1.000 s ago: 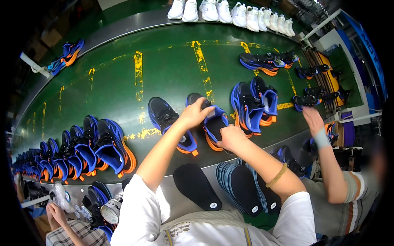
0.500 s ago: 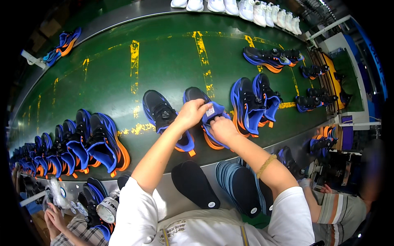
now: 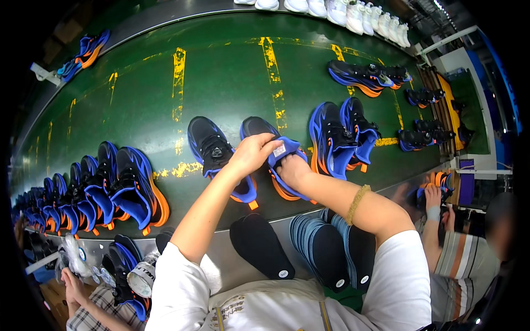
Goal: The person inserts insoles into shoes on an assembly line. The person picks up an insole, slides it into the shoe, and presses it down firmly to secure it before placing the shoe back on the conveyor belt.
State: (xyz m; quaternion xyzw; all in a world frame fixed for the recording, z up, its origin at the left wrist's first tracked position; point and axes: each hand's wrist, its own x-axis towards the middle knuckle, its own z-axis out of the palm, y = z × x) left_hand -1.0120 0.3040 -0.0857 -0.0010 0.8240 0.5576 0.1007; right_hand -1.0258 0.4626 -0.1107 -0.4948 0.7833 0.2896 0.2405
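A black and blue sneaker with an orange sole sits on the green surface in front of me, its toe pointing away. My left hand grips its tongue, which has a white label inside, and pulls it up. My right hand reaches into the shoe opening; its fingers are hidden inside. Left of it stands the matching sneaker, untouched. Below my arms lie a single black insole and stacks of black and light-blue insoles on the metal ledge.
A long row of like sneakers runs along the left. Another pair stands close on the right, with more pairs beyond. White shoes line the far ledge. Co-workers' hands are at the right and lower left.
My right hand has gone slightly deeper into the shoe, while my left hand keeps its hold on the tongue. The co-worker at the right has reached forward to shoes.
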